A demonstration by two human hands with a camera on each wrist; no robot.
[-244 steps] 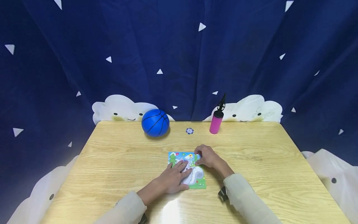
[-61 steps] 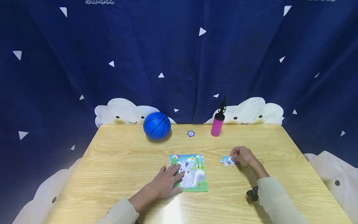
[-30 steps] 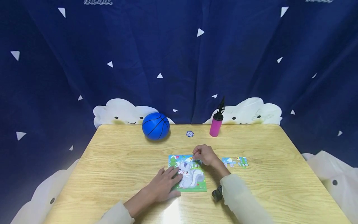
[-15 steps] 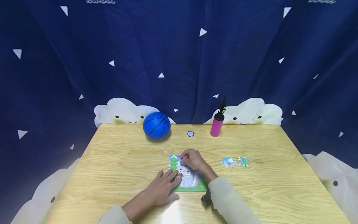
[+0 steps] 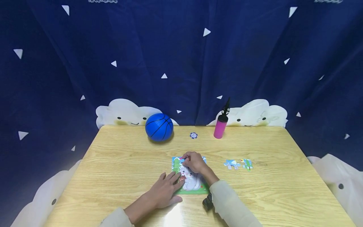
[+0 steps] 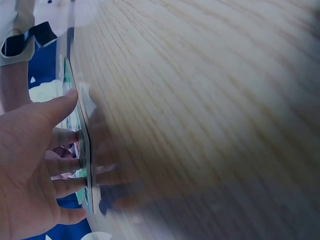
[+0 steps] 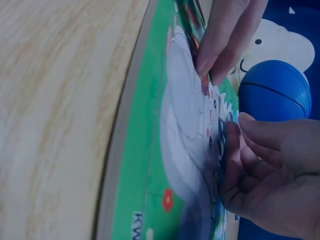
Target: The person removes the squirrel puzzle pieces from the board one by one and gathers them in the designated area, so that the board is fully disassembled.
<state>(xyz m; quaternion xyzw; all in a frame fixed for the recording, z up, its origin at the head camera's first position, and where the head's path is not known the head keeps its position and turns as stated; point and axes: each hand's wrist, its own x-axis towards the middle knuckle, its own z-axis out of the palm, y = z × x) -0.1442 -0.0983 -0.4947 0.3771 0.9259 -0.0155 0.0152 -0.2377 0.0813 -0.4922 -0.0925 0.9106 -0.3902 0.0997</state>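
Note:
A square jigsaw puzzle (image 5: 193, 185) with a squirrel picture lies flat on the wooden table. My left hand (image 5: 164, 190) rests its spread, fairly straight fingers on the puzzle's lower left part; the left wrist view shows the palm (image 6: 25, 165) beside the board's edge. Over the puzzle's top, my right hand (image 5: 195, 162) has its fingers bent and seems to pinch the edge of a puzzle piece at the upper left, where a tree (image 5: 176, 164) is pictured. That hand (image 7: 280, 165) covers most of its grip. Two loose joined or touching puzzle pieces (image 5: 232, 163) lie to the right.
Along the table's (image 5: 127, 151) back stand a blue basketball (image 5: 159, 127) and a pink hand pump (image 5: 220, 127) with a black nozzle. A round blue-and-white chip (image 5: 193, 135) lies between them. A dark blue curtain (image 5: 181, 56) hangs behind.
My right hand has left the loose pieces at the right and moved left to the puzzle's top. Those pieces were not there 8.1 s ago. The left hand has slid slightly toward the lower left.

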